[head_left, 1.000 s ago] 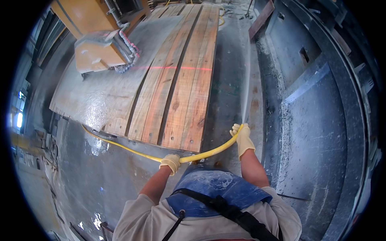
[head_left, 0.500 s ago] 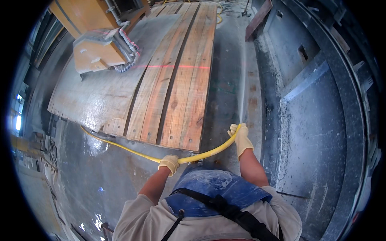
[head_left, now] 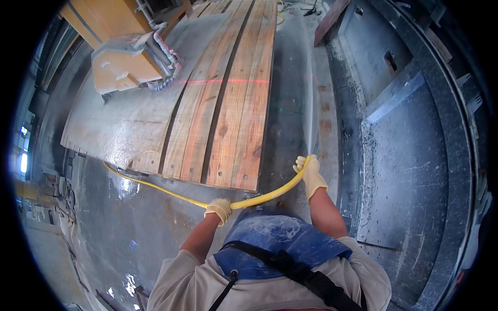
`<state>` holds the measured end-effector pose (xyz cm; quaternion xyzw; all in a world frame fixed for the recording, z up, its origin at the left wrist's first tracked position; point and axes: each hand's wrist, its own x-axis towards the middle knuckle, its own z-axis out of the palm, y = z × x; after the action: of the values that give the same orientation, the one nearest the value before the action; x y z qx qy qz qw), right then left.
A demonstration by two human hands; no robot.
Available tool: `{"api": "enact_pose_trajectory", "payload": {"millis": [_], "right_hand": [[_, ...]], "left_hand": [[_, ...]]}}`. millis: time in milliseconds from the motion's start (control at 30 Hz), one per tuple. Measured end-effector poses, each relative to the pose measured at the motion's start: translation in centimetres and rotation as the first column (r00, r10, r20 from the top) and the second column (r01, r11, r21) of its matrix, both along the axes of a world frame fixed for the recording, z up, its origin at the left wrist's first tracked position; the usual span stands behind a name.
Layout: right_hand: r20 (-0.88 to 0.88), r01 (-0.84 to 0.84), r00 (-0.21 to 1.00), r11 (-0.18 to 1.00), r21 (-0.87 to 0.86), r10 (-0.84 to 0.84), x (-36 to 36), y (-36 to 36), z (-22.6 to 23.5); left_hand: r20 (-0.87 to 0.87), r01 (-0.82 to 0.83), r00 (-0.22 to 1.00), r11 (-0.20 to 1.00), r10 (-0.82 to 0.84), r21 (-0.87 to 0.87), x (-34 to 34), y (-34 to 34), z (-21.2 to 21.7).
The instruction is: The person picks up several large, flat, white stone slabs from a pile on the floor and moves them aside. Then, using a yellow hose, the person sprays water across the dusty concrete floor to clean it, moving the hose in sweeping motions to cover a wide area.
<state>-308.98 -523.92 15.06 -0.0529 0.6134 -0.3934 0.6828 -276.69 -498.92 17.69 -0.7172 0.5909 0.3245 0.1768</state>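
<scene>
**Q:** How are the hands placed?

**A:** The left hand [head_left: 218, 210], in a cream rubber-type glove, is wrapped around the yellow flexible hose [head_left: 272, 196], just ahead of the blue apron [head_left: 282, 233]. The right hand [head_left: 310, 175], gloved alike, is clamped near the outlet end, farther forward. Whether a finger narrows the outlet cannot be told from this view.

**Q:** What makes for good spraying here?

**A:** As a judgement: aim with the right hand, support the trailing length with the left, and leave the bend wide to avoid a kink. Sweep the thin white water jet [head_left: 310, 124] evenly along the dark wet floor [head_left: 288, 124], beside the long brown wooden planks [head_left: 233, 129].

**Q:** Which containers are present?

**A:** No open vessel can be identified. Farther off, by the wet grey slab [head_left: 129, 124], is an orange angular housing [head_left: 127, 65]; its contents are hidden.
</scene>
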Motion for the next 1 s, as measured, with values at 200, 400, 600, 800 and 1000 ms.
{"api": "enact_pose_trajectory", "payload": {"millis": [200, 400, 600, 800, 1000], "right_hand": [[0.000, -0.001, 1.000, 1.000, -0.002, 0.001, 0.2, 0.3, -0.2], [0.001, -0.008, 1.000, 1.000, -0.001, 0.008, 0.2, 0.1, -0.4], [-0.011, 0.000, 1.000, 1.000, -0.001, 0.000, 0.5, 0.3, -0.3], [0.004, -0.025, 1.000, 1.000, 0.004, 0.025, 0.7, 0.8, -0.2], [-0.011, -0.025, 1.000, 0.999, 0.030, 0.025, 0.9, 0.7, 0.5]], "left_hand": [[0.004, -0.007, 1.000, 1.000, 0.007, 0.002, -0.1, 0.3, 0.3], [-0.002, -0.009, 1.000, 1.000, 0.009, -0.002, -0.1, 0.4, 0.5], [0.001, -0.002, 1.000, 1.000, 0.002, -0.004, -0.1, 0.6, 0.5], [-0.012, -0.012, 1.000, 0.999, 0.011, -0.053, 0.4, 1.6, -0.6], [-0.012, -0.002, 1.000, 0.997, 0.001, -0.083, 0.7, 1.8, -1.1]]}}
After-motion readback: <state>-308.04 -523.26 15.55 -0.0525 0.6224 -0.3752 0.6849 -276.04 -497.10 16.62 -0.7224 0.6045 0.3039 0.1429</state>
